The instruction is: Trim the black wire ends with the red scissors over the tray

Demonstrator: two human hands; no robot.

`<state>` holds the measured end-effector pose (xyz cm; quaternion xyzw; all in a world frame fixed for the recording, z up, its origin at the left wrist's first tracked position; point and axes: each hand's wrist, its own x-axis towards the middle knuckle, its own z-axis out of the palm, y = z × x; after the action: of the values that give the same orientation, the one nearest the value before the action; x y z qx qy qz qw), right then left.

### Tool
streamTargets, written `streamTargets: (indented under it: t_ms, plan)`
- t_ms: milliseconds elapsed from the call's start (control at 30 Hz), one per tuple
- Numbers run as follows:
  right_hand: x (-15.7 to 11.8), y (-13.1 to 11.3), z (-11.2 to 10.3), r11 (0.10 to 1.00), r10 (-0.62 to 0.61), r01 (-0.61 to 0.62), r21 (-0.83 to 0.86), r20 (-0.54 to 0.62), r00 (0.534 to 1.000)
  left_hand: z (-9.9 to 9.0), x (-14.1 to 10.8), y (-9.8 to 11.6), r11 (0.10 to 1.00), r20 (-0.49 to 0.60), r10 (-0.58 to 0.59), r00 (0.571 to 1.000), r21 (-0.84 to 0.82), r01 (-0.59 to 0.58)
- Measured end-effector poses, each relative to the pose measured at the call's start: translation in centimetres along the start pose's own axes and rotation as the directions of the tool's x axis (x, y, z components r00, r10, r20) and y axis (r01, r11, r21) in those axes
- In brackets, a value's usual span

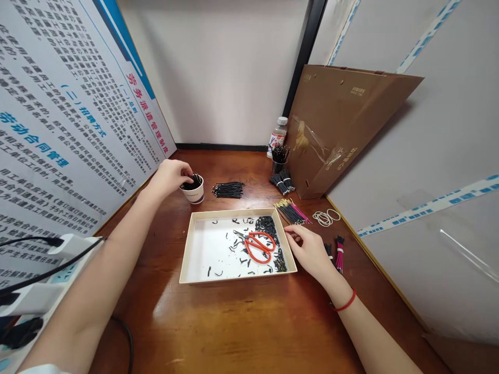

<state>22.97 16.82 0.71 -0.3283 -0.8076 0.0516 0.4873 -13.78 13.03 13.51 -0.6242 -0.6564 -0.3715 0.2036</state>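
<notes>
My left hand point(171, 175) is at the mouth of a white paper cup point(194, 196), its fingers pinched on the short black wires point(192, 182) standing inside. Beside the cup lies a loose row of black wires point(228, 189). A shallow cream box point(202, 249) holds red-handled scissors point(259, 246) and many black offcuts point(266, 226). At the box's right rim is my right hand point(307, 246), thumb and fingers curled together; what they hold, if anything, cannot be made out. Just beyond it lie black, yellow-tipped and pink wires point(291, 212).
Rubber bands point(326, 217) and tied pink wires point(340, 253) lie on the right. Tied black bundles point(282, 182), a cup of black wires point(279, 158) and a bottle point(277, 136) stand behind, beside a brown paper bag point(331, 124). A power strip point(58, 275) is at left.
</notes>
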Motion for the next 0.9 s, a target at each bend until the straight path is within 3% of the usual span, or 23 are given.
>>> streamTargets:
  t_ms: [133,267,367,433,500,533,633,667,700,733,767,833,900]
  plan:
    - [-0.1,0.2,0.3,1.000,0.011,-0.011,0.028,0.008,1.000,-1.4,-0.2,0.3,0.996,0.008,-0.009,1.000,-0.093,0.010]
    - [0.1,0.6,0.3,0.997,0.040,-0.039,0.072,-0.001,0.999,-2.7,-0.9,0.6,0.972,-0.057,-0.060,0.997,-0.229,0.045]
    - [0.3,0.4,-0.2,0.990,0.076,-0.071,0.124,-0.034,0.997,-3.3,-1.9,1.2,0.831,-0.201,-0.183,0.962,-0.555,0.042]
    - [0.4,-0.6,-0.5,0.980,0.105,-0.090,0.178,-0.077,0.992,-3.2,-3.0,2.1,0.723,-0.301,-0.278,0.912,-0.691,-0.008]
    - [0.5,-2.2,-0.6,0.962,0.129,-0.099,0.254,-0.105,0.986,-2.4,-4.6,3.5,0.594,-0.333,-0.366,0.869,-0.802,-0.057]
    - [0.6,-3.3,-0.4,0.948,0.129,-0.101,0.303,-0.076,0.989,-1.9,-5.5,4.4,0.501,-0.305,-0.404,0.862,-0.863,-0.071]
    - [1.2,-6.9,0.9,0.869,0.078,-0.131,0.476,0.129,0.989,0.2,-8.5,7.2,0.349,-0.159,-0.375,0.913,-0.937,-0.020]
    - [1.5,-8.0,1.4,0.839,0.061,-0.154,0.523,0.191,0.980,0.8,-9.4,8.0,0.218,-0.051,-0.368,0.928,-0.975,0.032]
    - [1.9,-8.9,2.0,0.784,0.043,-0.200,0.588,0.271,0.962,1.4,-10.3,8.7,0.111,0.027,-0.364,0.931,-0.991,0.072]
    - [2.2,-9.7,2.6,0.616,0.032,-0.325,0.717,0.390,0.920,1.8,-11.1,9.3,0.046,0.070,-0.358,0.931,-0.995,0.093]
    - [2.6,-10.2,3.1,0.562,0.020,-0.351,0.749,0.412,0.911,2.2,-11.8,9.8,0.008,0.094,-0.350,0.932,-0.995,0.103]
    - [3.2,-10.8,3.9,0.492,0.035,-0.341,0.801,0.373,0.927,2.8,-12.8,10.2,0.017,0.104,-0.363,0.926,-0.993,0.118]
    - [3.5,-10.9,4.4,0.487,0.067,-0.294,0.823,0.301,0.951,3.3,-13.6,10.2,0.055,0.106,-0.377,0.920,-0.989,0.136]
